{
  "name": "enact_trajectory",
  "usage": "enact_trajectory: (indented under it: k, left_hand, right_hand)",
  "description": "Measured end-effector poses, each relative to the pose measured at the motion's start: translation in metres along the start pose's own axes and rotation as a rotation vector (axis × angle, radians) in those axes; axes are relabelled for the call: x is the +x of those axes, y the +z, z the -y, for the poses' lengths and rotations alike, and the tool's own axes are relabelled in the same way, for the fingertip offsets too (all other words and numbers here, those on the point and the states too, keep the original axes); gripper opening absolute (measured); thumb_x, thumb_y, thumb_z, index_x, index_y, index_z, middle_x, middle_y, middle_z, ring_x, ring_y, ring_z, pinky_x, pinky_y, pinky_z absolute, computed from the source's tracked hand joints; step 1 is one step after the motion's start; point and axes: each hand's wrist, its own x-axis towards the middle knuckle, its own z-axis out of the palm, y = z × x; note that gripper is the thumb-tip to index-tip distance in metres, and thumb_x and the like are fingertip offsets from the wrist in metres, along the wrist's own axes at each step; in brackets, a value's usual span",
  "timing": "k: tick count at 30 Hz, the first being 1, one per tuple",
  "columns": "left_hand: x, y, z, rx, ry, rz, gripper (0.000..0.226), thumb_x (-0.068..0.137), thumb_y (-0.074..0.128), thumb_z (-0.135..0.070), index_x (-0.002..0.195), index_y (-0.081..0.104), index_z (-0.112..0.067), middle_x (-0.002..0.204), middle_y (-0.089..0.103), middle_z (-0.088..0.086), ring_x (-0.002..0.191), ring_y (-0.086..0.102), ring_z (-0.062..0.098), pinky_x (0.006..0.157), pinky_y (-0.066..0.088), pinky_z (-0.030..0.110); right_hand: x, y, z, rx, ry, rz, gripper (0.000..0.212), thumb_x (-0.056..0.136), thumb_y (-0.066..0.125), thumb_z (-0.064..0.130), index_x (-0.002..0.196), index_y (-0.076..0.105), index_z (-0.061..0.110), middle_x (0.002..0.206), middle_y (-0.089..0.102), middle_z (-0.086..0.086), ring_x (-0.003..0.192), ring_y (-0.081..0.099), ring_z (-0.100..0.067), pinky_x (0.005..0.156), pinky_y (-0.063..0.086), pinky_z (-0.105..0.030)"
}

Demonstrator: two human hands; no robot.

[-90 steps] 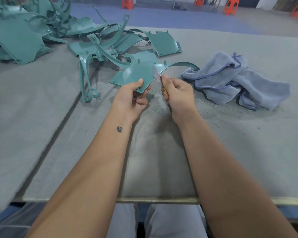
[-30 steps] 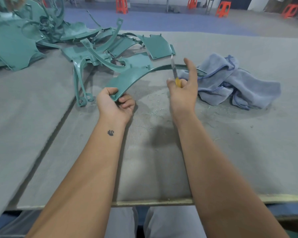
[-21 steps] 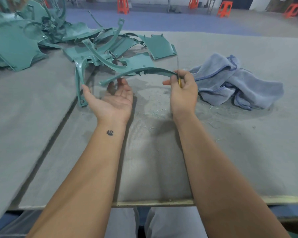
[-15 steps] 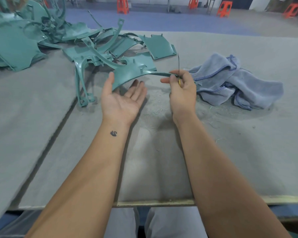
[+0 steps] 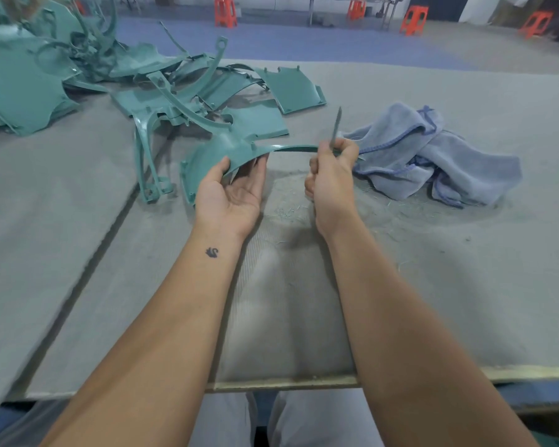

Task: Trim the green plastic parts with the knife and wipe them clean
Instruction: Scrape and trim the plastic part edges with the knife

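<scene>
A grey, felt-like cover lies over the counter [image 5: 78, 253], and beyond its far edge a blue floor runs back to several orange stools [image 5: 225, 11] along the top of the frame. In the upper left of the frame a heap of green plastic parts [image 5: 88, 79] spreads across the counter: flat panels, curved ribs and a long bracket whose foot reaches toward the centre left.

Just right of that heap, at centre frame, the person's left hand [image 5: 231, 191] is turned palm up, with the thumb and fingertips pinching the broad end of one curved green part [image 5: 226, 153]. The part is raised off the counter and arcs to the right as a thin strip.

That strip ends at the right hand [image 5: 331, 175], whose grip is closed in a fist around the handle of the knife [image 5: 335, 127]. The narrow blade points up and away from the person, above the knuckles. The strip's far end meets this fist; whether the fingers also clamp it cannot be told.

Fine green shavings [image 5: 288, 208] are scattered over the cover under and between both hands. At the right of the frame, just behind the right hand, a crumpled blue-grey cloth [image 5: 433, 156] lies on the counter. Along the bottom edge the person's light trousers show below the counter's rim.
</scene>
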Motion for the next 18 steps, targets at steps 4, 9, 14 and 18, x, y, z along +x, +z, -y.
enact_trajectory:
  k: [4, 9, 14, 18]
  left_hand:
    - [0.0005, 0.0002, 0.0023, 0.023, 0.013, -0.003, 0.023, 0.102, 0.046, -0.012, 0.110, 0.057, 0.007, 0.105, 0.066, 0.028, 0.119, 0.059, 0.038, 0.085, 0.056, 0.038]
    - [0.0053, -0.0010, 0.0035, -0.003, 0.080, -0.039, 0.027, 0.102, 0.047, -0.016, 0.114, 0.056, 0.006, 0.097, 0.067, 0.022, 0.115, 0.061, 0.033, 0.085, 0.056, 0.038]
    - [0.0064, -0.0032, 0.0030, 0.045, 0.081, -0.047, 0.025, 0.100, 0.051, -0.015, 0.117, 0.058, 0.002, 0.098, 0.069, 0.020, 0.100, 0.069, 0.031, 0.084, 0.058, 0.039]
    - [0.0046, -0.0028, 0.0044, 0.129, 0.071, -0.027, 0.016, 0.097, 0.052, -0.011, 0.105, 0.062, -0.002, 0.091, 0.073, 0.015, 0.081, 0.073, 0.028, 0.080, 0.058, 0.038]
  right_hand:
    - [0.0011, -0.0038, 0.0028, 0.079, -0.022, -0.031, 0.015, 0.103, 0.037, 0.033, 0.090, 0.042, 0.028, 0.066, 0.044, 0.001, 0.041, 0.026, -0.005, 0.037, 0.023, -0.017]
    - [-0.0024, -0.0066, 0.0039, 0.048, -0.119, -0.006, 0.028, 0.103, 0.042, 0.031, 0.087, 0.064, 0.023, 0.067, 0.054, 0.003, 0.046, 0.037, -0.008, 0.044, 0.032, -0.018]
    - [-0.0022, -0.0053, -0.0005, -0.052, -0.055, 0.066, 0.031, 0.102, 0.044, 0.032, 0.083, 0.064, 0.019, 0.054, 0.049, 0.002, 0.041, 0.035, -0.006, 0.040, 0.030, -0.016]
    - [-0.0021, -0.0005, -0.0014, -0.079, 0.046, 0.069, 0.034, 0.102, 0.040, 0.030, 0.077, 0.055, 0.014, 0.049, 0.050, 0.003, 0.037, 0.035, -0.006, 0.037, 0.028, -0.017]
